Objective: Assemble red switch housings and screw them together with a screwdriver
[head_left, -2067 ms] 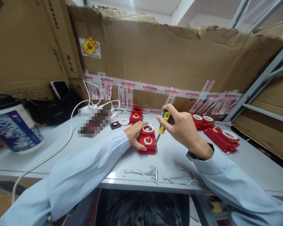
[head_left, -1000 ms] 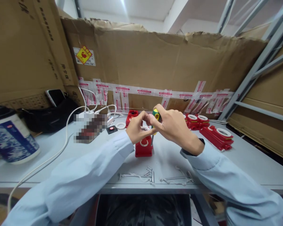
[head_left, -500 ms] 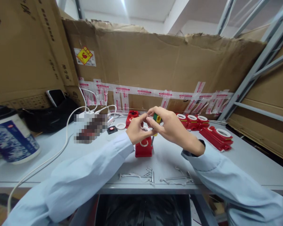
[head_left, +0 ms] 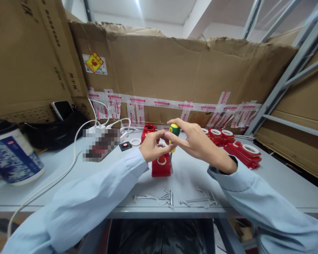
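Observation:
A screwdriver (head_left: 172, 150) with a yellow and green handle stands nearly upright, its metal shaft running down along the right side of a red housing (head_left: 161, 169). The fingers and thumb of my right hand (head_left: 194, 141) are curled round the top of its handle. My left hand (head_left: 152, 145) is closed in from the left, thumb at the lower handle and fingertips meeting my right thumb. The housing sits upright on the table below my hands, a pale ring-shaped mark on its front. A white ring on its top is partly covered by my left hand.
Screws and metal pins (head_left: 171, 197) lie near the table's front edge. More red housings with white rings (head_left: 250, 150) stand at the right, another red part (head_left: 148, 130) behind. A loose white ring (head_left: 135, 141), a black square piece (head_left: 125, 146), cables and a large cup (head_left: 14, 155) are left.
My right hand has shifted slightly right and its fingers have opened around the handle, so more of the screwdriver shows. My left hand has barely moved; the red housing stays put.

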Demonstrator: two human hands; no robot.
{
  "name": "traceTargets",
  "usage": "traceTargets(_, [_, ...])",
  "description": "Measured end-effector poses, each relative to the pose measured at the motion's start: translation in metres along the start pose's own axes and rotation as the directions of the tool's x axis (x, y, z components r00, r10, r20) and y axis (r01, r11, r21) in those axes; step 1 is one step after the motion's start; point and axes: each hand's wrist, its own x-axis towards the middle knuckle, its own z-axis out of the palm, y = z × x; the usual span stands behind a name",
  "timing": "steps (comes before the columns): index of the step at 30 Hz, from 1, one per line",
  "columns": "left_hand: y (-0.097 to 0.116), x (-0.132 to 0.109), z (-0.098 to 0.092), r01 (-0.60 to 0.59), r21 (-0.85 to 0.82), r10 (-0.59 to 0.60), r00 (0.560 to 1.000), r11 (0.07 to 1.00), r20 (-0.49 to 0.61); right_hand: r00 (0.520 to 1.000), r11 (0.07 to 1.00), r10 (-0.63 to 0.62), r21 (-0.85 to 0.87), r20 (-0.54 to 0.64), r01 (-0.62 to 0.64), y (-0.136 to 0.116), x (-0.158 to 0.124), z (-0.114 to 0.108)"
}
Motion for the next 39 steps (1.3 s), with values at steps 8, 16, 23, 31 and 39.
traceTargets(8, [0.002, -0.002, 0.002, 0.035, -0.051, -0.037, 0.999, 0.998, -0.031, 0.995, 0.998, 0.034, 0.051, -0.096, -0.029, 0.005, -0.003, 0.000])
traceTargets(16, [-0.002, -0.002, 0.000, 0.072, -0.098, -0.071, 0.997, 0.993, 0.013, 0.996, 0.980, -0.084, 0.182, 0.029, 0.078, 0.008, -0.005, -0.004])
traceTargets(23, [-0.001, -0.002, 0.008, 0.051, -0.066, -0.054, 0.998, 0.997, -0.041, 0.992, 0.988, 0.091, -0.120, -0.089, -0.102, 0.005, -0.003, 0.001])
traceTargets(31, [0.001, -0.003, 0.009, 0.021, 0.041, -0.020, 0.999, 0.999, -0.035, 0.996, 0.998, 0.052, -0.025, 0.070, -0.051, 0.005, -0.003, -0.004])
traceTargets(39, [-0.001, -0.001, 0.006, 0.005, -0.020, -0.007, 0.998, 1.000, -0.064, 0.997, 0.995, 0.062, -0.082, 0.035, -0.058, 0.001, 0.001, -0.003])
